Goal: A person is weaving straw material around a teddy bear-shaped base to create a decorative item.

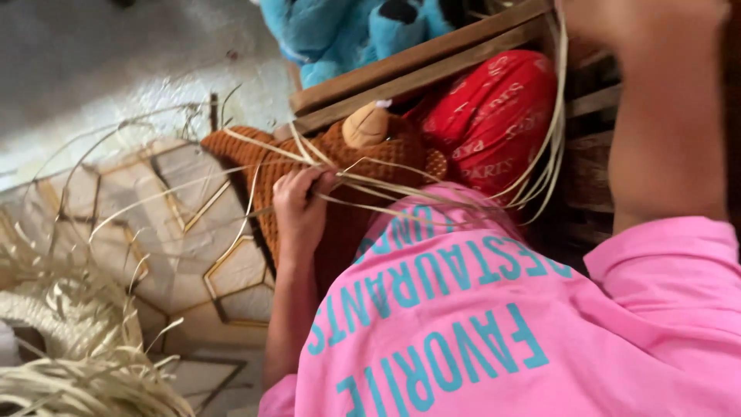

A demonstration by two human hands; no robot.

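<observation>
Left hand (299, 202) pinches the pale straw strands (401, 189) shut; right hand (641, 19), grip unclear, pulls high — keep tension even, strands untangled.

The right hand (641, 19) is running out past the top edge; its fingers and grip are not showing. The pale straw strands (540, 147) are disappearing upward with it. The pink shirt (494, 324) is covering the lower part of the brown plush toy (340, 177). The blue plush toy (347, 31) is being cut off by the top edge. The straw pile (69, 363) is running off the left and bottom edges.
</observation>
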